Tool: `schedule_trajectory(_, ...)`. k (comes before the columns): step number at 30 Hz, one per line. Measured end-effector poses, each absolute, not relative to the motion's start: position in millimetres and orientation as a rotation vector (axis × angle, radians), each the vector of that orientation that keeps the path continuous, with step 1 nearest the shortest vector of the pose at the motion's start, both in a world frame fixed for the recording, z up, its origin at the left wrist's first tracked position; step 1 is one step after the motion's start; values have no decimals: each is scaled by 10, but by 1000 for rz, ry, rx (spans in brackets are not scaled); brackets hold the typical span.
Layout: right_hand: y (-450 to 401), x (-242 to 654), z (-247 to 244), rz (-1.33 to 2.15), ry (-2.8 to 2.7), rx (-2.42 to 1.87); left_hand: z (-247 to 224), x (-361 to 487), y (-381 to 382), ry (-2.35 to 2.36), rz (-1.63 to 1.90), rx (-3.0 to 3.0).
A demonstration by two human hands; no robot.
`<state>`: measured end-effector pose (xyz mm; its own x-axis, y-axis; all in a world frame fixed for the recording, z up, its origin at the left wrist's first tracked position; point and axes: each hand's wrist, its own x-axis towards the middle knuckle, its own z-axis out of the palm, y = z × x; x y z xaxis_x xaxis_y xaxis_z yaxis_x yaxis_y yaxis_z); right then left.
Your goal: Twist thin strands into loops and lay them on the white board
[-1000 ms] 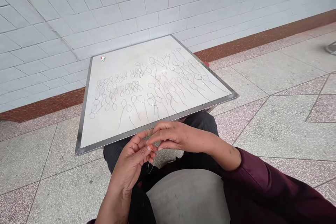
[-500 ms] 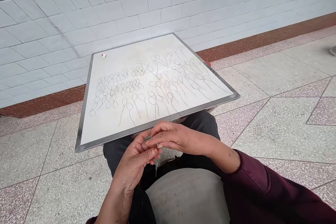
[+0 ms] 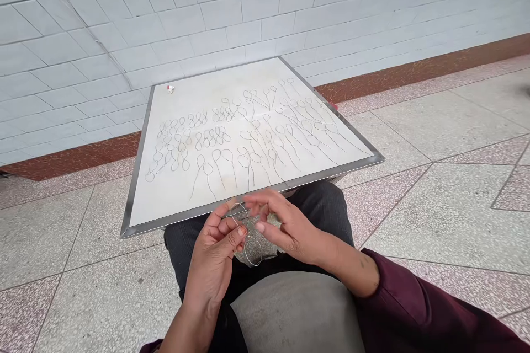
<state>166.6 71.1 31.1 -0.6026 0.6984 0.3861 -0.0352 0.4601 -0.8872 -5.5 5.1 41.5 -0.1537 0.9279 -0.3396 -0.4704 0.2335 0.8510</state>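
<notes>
My left hand pinches a thin wire piece between thumb and fingers, near the board's front edge. One loop of the wire stands above the fingertips and another hangs below them. Just to the right, my right hand has its thumb and fingers apart, with nothing seen between them. Many thin wire shapes lie on the white board: double-loop pieces on the left, and single loops with long tails toward the middle and right.
A small white and red item sits at the board's far left corner. Behind the board stands a white tiled wall. My legs are under the near edge, and a grey cloth covers my lap. Speckled floor lies around.
My right hand has moved off the wire and its fingers have spread. The wire in my left hand now shows two round loops, where narrow strands hung down before. The view has shifted slightly.
</notes>
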Motion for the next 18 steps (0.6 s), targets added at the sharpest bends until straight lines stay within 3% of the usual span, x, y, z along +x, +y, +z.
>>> schedule_trajectory(5, 568, 1538, 226, 1497, -1722, -705, 398, -32, 65, 1213, 1446, 559)
schedule_trajectory(18, 560, 1496, 193, 1493, -1653, -731, 388, -52, 34, 1204, 1437, 615)
